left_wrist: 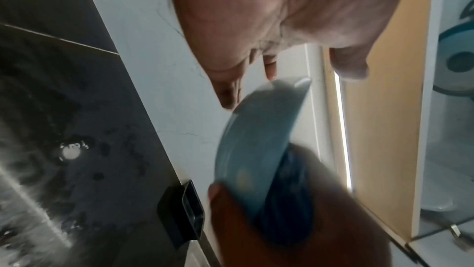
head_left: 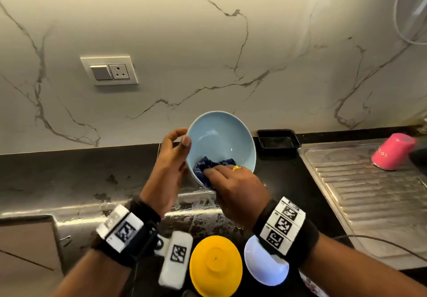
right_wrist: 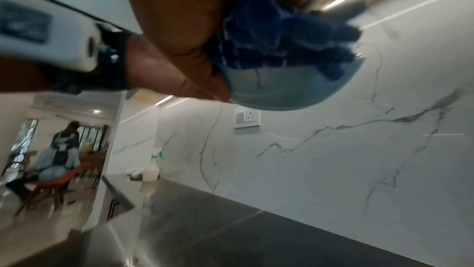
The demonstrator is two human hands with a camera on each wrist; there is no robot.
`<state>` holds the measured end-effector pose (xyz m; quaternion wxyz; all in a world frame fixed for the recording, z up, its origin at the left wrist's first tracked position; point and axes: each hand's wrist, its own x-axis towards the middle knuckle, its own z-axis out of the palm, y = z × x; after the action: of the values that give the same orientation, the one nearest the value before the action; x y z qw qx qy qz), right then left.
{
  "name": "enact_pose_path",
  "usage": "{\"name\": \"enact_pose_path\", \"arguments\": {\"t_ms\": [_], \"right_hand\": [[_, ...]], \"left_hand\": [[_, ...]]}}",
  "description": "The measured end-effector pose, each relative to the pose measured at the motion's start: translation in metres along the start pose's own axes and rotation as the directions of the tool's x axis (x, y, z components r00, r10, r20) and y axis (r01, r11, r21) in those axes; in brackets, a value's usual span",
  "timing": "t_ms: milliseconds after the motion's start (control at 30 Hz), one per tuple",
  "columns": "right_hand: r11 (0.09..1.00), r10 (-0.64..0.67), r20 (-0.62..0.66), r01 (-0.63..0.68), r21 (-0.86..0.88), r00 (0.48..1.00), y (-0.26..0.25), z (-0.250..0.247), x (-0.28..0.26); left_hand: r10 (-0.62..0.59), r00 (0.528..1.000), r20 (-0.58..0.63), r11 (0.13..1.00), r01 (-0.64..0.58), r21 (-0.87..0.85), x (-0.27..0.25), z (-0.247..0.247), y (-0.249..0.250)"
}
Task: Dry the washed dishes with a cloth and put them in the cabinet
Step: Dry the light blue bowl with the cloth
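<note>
A pale blue bowl point(head_left: 221, 144) is held in the air at the centre of the head view, above the dark table point(head_left: 69, 176), tipped so its hollow faces the person, which appears meant to let the cloth reach the inside. The left hand point(head_left: 172, 164) cups the bowl's left rim, thumb over the edge and fingers curled behind, steadying it. The right hand point(head_left: 233, 185) presses a bunched dark blue cloth point(head_left: 208, 169) against the bowl's lower inner wall, fingers laid over the cloth and the near rim; a ring shows on one finger. At the lower edge sit an upturned yellow bowl point(head_left: 216, 266) and a white bowl point(head_left: 265, 266), probably waiting for drying. At right, a pink cup point(head_left: 392, 154) lies on the steel draining board point(head_left: 369, 192); its lettering is too blurred to read. A black tray point(head_left: 278, 143) stands against the marble wall.
</note>
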<state>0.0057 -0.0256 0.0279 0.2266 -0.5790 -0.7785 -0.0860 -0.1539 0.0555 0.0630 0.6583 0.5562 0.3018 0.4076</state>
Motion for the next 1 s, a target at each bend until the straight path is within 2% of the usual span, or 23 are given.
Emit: {"name": "enact_pose_path", "arguments": {"t_ms": [67, 133, 233, 267, 333, 400, 433, 500, 567, 633, 700, 733, 767, 800, 833, 900, 1000], "right_hand": [[0.999, 0.029, -0.036, -0.028, 0.032, 0.999, -0.014, 0.002, 0.014], [0.998, 0.033, -0.045, -0.030, 0.062, 0.998, -0.030, 0.011, 0.024], [0.987, -0.050, 0.042, 0.043, 0.155, 0.998, -0.038, 0.017, 0.029], [0.984, -0.115, 0.086, 0.102, 0.144, 0.990, -0.032, 0.015, 0.028], [0.965, -0.258, 0.182, 0.261, 0.009, 0.949, -0.011, 0.005, 0.030], [0.925, -0.327, 0.226, 0.359, -0.121, 0.918, 0.009, -0.006, 0.034], [0.918, -0.328, 0.222, 0.365, -0.156, 0.918, 0.015, -0.008, 0.035], [0.947, -0.269, 0.211, 0.298, -0.117, 0.940, 0.015, -0.009, 0.035], [0.981, -0.169, 0.193, 0.146, 0.126, 0.967, -0.001, -0.005, 0.032], [0.892, -0.059, 0.243, -0.059, 0.449, 0.968, -0.027, 0.004, 0.030], [0.802, -0.023, 0.256, -0.135, 0.581, 0.966, -0.046, 0.011, 0.029], [0.822, -0.043, 0.260, -0.114, 0.558, 0.965, -0.046, 0.013, 0.029], [0.883, -0.090, 0.257, -0.042, 0.468, 0.962, -0.040, 0.012, 0.029], [0.948, -0.160, 0.246, 0.080, 0.308, 0.956, -0.028, 0.011, 0.029], [0.969, -0.236, 0.248, 0.210, 0.129, 0.939, -0.013, 0.010, 0.029], [0.923, -0.310, 0.312, 0.363, -0.126, 0.898, 0.016, 0.002, 0.030], [0.896, -0.310, 0.327, 0.389, -0.213, 0.893, 0.030, 0.001, 0.027]], "left_hand": [[0.105, 0.993, -0.056, 0.991, -0.109, -0.074, -0.011, 0.013, -0.012], [0.149, 0.970, -0.194, 0.978, -0.173, -0.116, -0.014, 0.019, -0.017], [0.214, 0.926, -0.312, 0.972, -0.234, -0.025, -0.010, 0.005, -0.008], [0.228, 0.922, -0.313, 0.972, -0.233, 0.021, -0.009, -0.004, -0.004], [0.242, 0.928, -0.284, 0.968, -0.211, 0.134, -0.007, -0.023, 0.002], [0.238, 0.941, -0.242, 0.960, -0.190, 0.205, -0.007, -0.037, 0.007], [0.232, 0.946, -0.226, 0.960, -0.185, 0.211, -0.006, -0.040, 0.008], [0.244, 0.945, -0.218, 0.956, -0.197, 0.215, -0.005, -0.039, 0.008], [0.272, 0.931, -0.245, 0.949, -0.216, 0.230, -0.006, -0.029, 0.006], [0.278, 0.919, -0.278, 0.950, -0.222, 0.218, -0.007, -0.022, 0.004], [0.272, 0.917, -0.290, 0.953, -0.216, 0.210, -0.007, -0.023, 0.002], [0.267, 0.921, -0.283, 0.953, -0.209, 0.219, -0.006, -0.027, 0.003], [0.256, 0.930, -0.265, 0.953, -0.196, 0.232, -0.005, -0.032, 0.003], [0.240, 0.939, -0.248, 0.954, -0.180, 0.241, -0.006, -0.037, 0.002], [0.222, 0.947, -0.233, 0.955, -0.163, 0.249, -0.006, -0.041, 0.001], [0.193, 0.961, -0.198, 0.953, -0.136, 0.272, -0.007, -0.046, -0.001], [0.207, 0.959, -0.193, 0.941, -0.142, 0.306, -0.002, -0.044, -0.003]]}}
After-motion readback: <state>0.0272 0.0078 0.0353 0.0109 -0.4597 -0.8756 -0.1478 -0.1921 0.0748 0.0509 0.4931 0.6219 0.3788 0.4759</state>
